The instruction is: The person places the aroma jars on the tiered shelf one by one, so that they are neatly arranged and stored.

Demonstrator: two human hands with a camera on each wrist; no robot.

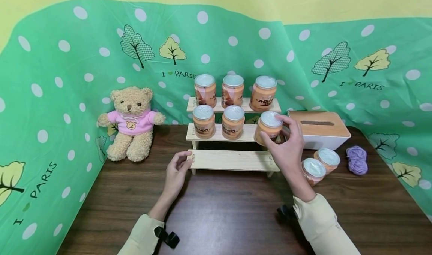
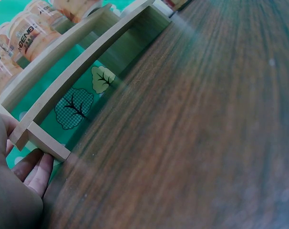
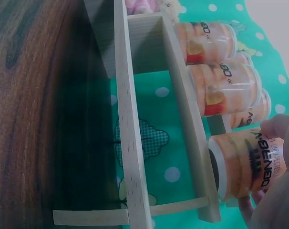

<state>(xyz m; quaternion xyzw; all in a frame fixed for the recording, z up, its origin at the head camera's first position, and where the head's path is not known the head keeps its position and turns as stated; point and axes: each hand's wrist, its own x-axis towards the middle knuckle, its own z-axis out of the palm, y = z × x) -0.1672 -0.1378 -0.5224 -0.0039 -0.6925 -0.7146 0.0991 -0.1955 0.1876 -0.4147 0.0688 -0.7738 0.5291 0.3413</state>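
A three-step wooden display rack (image 1: 233,160) stands on the table. My left hand (image 1: 176,174) grips the left end of its lowest step, with fingers (image 2: 39,174) against the end support. At the right end of the middle step, my right hand (image 1: 289,150) holds a peach-coloured jar (image 1: 269,126) with a clear lid, thumb on one side and fingers on the other. In the right wrist view the base of this jar (image 3: 244,164) is slightly tilted, close by the step's front edge. Two similar jars (image 1: 233,123) sit on the middle step, and three jars (image 1: 233,92) on the top step.
Two more jars (image 1: 314,170) stand on the table beside my right forearm. Behind them is a white tissue box (image 1: 320,138) with a wooden lid, and a purple yarn skein (image 1: 356,160) lies further right. A teddy bear (image 1: 131,123) sits left of the rack, before a green curtain (image 1: 236,33).
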